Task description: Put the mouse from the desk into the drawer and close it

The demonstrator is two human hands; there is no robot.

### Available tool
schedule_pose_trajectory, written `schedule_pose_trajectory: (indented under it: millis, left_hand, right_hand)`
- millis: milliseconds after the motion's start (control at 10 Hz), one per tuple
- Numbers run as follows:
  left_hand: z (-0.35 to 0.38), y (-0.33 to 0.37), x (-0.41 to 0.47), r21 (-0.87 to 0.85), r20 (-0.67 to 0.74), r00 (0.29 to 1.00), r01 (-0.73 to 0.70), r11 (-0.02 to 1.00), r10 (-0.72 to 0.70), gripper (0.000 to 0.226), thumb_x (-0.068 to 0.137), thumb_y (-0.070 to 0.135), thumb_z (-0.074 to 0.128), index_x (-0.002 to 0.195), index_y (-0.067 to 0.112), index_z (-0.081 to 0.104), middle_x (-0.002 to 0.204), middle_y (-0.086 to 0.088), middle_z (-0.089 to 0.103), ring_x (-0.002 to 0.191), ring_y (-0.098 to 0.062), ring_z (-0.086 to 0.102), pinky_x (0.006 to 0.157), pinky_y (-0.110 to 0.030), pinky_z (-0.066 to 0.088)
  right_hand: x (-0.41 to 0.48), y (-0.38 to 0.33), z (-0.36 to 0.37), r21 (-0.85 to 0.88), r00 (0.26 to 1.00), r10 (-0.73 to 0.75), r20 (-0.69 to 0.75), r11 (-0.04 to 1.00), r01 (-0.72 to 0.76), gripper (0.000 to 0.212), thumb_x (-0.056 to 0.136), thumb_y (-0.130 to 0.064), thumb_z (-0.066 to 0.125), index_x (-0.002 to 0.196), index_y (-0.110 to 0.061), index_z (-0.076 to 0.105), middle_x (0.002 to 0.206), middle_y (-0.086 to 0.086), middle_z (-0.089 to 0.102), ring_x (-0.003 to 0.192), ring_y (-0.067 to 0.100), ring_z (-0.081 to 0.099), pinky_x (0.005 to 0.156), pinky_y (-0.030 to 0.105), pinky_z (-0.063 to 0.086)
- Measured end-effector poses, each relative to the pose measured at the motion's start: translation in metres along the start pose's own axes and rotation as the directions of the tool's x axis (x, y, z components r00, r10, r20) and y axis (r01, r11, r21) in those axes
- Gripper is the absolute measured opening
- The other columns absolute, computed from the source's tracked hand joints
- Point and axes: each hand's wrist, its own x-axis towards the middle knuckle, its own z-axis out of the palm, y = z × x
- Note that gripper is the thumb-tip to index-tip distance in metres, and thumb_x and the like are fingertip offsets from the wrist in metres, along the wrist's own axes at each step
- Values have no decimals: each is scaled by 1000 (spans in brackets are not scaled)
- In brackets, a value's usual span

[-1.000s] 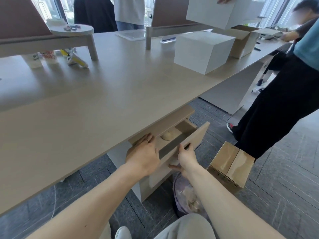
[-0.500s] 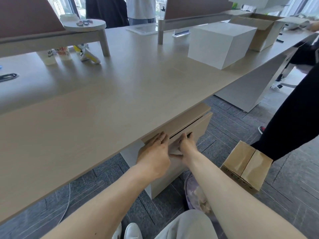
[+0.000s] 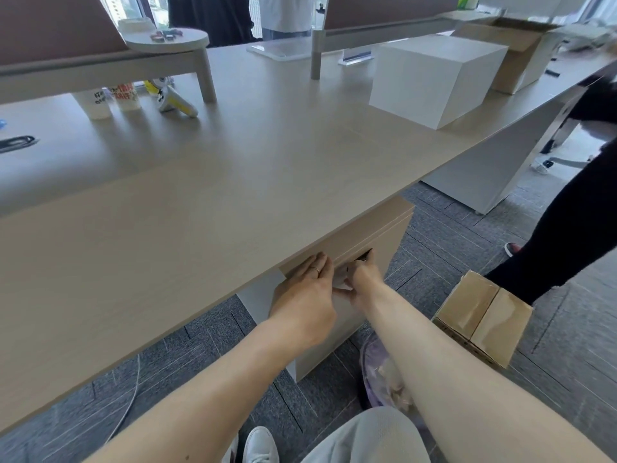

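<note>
1. The light wood-veneer drawer [image 3: 364, 248] under the near edge of the long pale wooden desk [image 3: 233, 182] looks pushed almost flush with its cabinet; only a thin dark slit shows along its top edge.
2. The left hand [image 3: 305, 304], a ring on one finger, lies flat with fingers spread against the drawer front, grasping nothing.
3. The right hand [image 3: 362, 279] is just to its right, fingers curled at the slit; whether they grip the lip or merely press cannot be told.
4. The mouse is not visible anywhere; judging from the bare near desk and the shut front, it is probably inside the drawer.
5. What seems left is seating the drawer fully and taking both hands away.
</note>
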Motion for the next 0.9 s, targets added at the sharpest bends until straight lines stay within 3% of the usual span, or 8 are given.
schedule_pose_trajectory:
  millis: [300,500,600,700,800,900]
  left_hand:
    - [1,1,-1,9,-13,1000,-2,1000,2,70,94,13,37,159,18,11,169,6,7,153,-7,5,119,-24,12]
    - [-2,1,-1,13,18,1000,7,1000,-7,72,94,13,38,159,19,10,169,6,6,154,-8,4,120,-25,13]
    - [-3,0,-1,9,45,999,8,1000,-9,72,94,11,38,159,19,10,169,5,5,154,-9,4,121,-28,13]
    - [-5,-3,2,12,84,996,16,1000,-17,74,92,7,37,159,19,10,169,7,5,154,-7,4,123,-28,13]
    - [-9,-2,-1,-6,110,994,20,1000,-19,73,92,9,35,160,20,9,168,9,3,153,-5,4,124,-27,11]
    - [-19,0,-3,-32,164,986,33,999,-27,70,94,13,34,160,17,9,169,5,2,154,-9,2,124,-27,7]
  right_hand:
    - [1,-3,6,-10,1000,12,12,1000,-12,57,107,-16,17,158,-38,3,152,14,44,103,29,55,34,33,52]
    - [1,-1,-1,18,998,-3,62,1000,2,66,105,-13,32,157,-39,1,154,12,39,97,29,62,46,42,56]
    - [-4,-6,-17,-127,995,34,95,992,-22,71,101,-5,36,159,-35,7,156,7,35,135,37,41,80,58,56]
    - [-26,-24,-47,-328,996,4,89,944,26,71,100,-20,50,159,-24,10,161,5,28,140,36,34,99,58,46]
    - [-65,-56,-95,-744,967,-199,159,619,249,68,98,-37,53,157,-18,23,158,4,36,131,28,48,105,43,43]
    - [-114,-95,-144,-854,869,-402,290,302,424,57,96,-46,53,148,-27,43,146,-5,53,124,14,55,108,37,41]
